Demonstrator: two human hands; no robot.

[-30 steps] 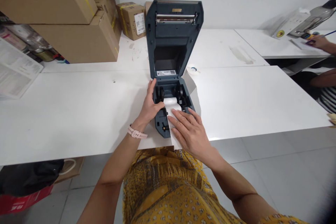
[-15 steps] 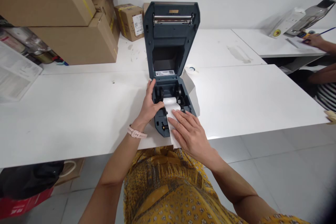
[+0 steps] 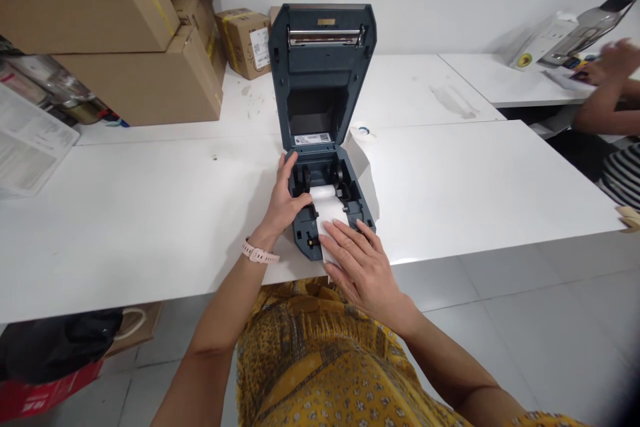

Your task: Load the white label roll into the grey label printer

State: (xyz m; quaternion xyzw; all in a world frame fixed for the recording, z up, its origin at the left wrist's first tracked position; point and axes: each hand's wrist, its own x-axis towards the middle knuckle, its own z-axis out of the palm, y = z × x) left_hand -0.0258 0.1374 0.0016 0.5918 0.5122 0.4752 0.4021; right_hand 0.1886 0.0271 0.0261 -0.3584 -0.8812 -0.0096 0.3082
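A dark blue label printer (image 3: 323, 67) stands near the table's front edge with its lid tipped up and back. Inside its base lies a small roll of white label paper (image 3: 324, 191). From it a strip of white paper (image 3: 331, 207) runs forward over the printer's front. My left hand (image 3: 285, 197) grips the printer's left wall, fingers along the outside and thumb reaching in beside the roll. Flat on the strip, at the front of the printer, rests my right hand (image 3: 357, 253), its fingers stretched out. The strip's front end is partly hidden beneath it.
Cardboard boxes (image 3: 145, 80) are stacked at the back left of the white table (image 3: 150, 213). Behind the printer's right side lie a sheet of backing paper (image 3: 367, 177) and a tape roll (image 3: 363, 132). Another person's hand (image 3: 620, 57) is at the far right, near a bottle (image 3: 580, 30).
My right hand has slid slightly toward me along the paper strip, and more of the strip shows inside the printer. My left hand stays put. The other person's hand has risen.
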